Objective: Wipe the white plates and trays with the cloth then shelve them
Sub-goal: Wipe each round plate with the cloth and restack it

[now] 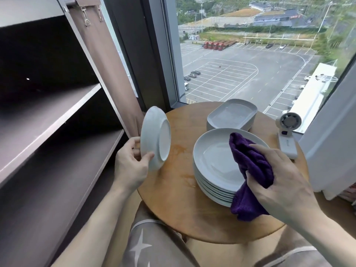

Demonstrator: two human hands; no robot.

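Round and wooden, the desk (173, 189) stands before a tall window (240, 64) that looks down on a parking lot. The left hand (131, 166) holds one white plate (156, 138) on its edge, nearly upright, with the underside turned to the right. The thumb presses on the underside near the lower rim, and the other fingers (133, 140) are curled behind the rim. This plate is in the air over the left edge of the desk. A dark shelf unit (57, 116) is on the left of these fingers.

The right hand (285, 182) grips a purple cloth (248, 162), its fingers closed around the bunched fabric, which hangs down below them. Under these fingers a stack of white plates (212, 157) sits on the desk. The cloth covers the right side of the top plate, but I cannot tell if it touches it. Beyond these fingers, closer to the window, a stack of white trays (231, 114) stands just behind the plates. To the right of them is a small white fan (289, 122).
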